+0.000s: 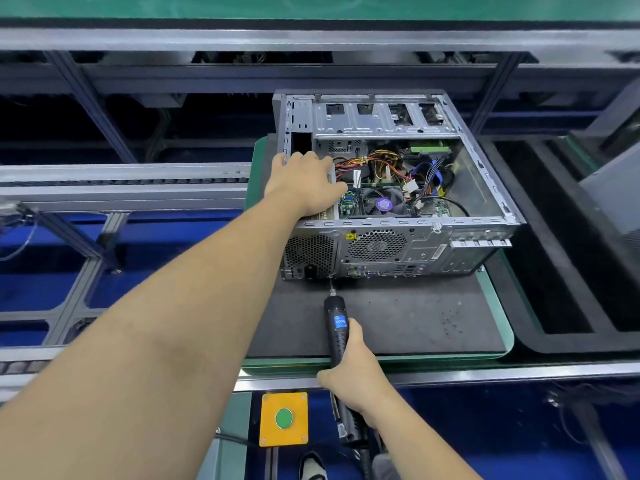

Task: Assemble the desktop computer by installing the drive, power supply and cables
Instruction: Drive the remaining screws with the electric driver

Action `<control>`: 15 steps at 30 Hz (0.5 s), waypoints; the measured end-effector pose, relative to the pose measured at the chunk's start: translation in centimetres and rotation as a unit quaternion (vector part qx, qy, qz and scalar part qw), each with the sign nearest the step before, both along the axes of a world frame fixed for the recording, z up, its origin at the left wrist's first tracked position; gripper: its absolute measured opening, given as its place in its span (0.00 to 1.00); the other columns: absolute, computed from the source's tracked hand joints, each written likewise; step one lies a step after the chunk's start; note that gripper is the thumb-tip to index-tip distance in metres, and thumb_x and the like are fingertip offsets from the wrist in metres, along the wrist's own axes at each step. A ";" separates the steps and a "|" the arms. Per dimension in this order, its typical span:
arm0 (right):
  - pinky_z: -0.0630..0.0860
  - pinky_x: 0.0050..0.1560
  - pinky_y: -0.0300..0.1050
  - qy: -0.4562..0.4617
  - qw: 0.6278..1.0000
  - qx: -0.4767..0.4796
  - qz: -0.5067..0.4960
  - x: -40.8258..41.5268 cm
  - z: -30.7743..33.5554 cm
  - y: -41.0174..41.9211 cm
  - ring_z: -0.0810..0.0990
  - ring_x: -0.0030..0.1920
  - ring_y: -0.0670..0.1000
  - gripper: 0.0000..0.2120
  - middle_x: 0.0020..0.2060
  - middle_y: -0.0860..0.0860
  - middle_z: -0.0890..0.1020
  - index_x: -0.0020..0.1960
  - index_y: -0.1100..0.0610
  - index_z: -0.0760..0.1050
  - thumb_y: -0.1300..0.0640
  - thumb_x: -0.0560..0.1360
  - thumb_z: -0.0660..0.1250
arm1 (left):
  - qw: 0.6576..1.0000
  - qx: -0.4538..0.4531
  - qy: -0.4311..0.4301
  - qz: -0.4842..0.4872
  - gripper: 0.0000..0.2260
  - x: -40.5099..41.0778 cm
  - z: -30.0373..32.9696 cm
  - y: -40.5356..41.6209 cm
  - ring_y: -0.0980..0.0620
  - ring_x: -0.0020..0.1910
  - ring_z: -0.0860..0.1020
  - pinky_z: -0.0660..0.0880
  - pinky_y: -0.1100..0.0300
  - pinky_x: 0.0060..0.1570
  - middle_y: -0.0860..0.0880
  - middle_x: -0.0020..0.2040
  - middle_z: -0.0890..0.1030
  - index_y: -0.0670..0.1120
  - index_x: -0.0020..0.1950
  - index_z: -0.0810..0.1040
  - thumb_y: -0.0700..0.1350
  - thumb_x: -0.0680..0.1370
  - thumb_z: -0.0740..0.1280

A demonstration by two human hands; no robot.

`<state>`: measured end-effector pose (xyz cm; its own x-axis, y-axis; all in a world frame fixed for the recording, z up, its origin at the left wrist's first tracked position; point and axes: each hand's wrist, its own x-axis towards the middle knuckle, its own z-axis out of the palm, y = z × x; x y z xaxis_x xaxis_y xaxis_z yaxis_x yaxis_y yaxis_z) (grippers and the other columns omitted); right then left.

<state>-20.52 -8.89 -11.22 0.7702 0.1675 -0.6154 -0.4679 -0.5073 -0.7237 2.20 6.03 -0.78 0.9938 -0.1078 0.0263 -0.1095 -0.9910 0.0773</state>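
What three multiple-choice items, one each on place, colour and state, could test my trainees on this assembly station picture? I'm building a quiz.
1. Where does the tip of the black electric screwdriver with the blue label point?
A. At the grey metal computer case's rear panel, low, by the power supply grille
B. At the drive bays
C. At the cooler fan

2. What colour is the round button on the yellow box?
A. Red
B. Green
C. Blue

3. What is the left hand doing?
A. Hanging idle
B. Gripping a cable
C. Resting on the case's open top edge

Answers: 1 A, the bit meets the rear panel; 2 B, it is plainly green; 3 C, the palm lies on the edge.
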 end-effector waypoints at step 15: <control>0.79 0.35 0.54 0.020 0.980 0.109 -0.167 -1.9 0.1 -3.5 0.78 0.33 0.57 0.19 0.41 0.56 0.80 0.57 0.45 0.70 0.59 0.69 0.69 | 0.990 -0.029 -0.140 0.001 0.22 -1.8 0.5 -0.5 0.46 0.60 0.74 0.61 0.48 0.68 0.49 0.59 0.79 0.49 0.63 0.79 0.58 0.78 0.55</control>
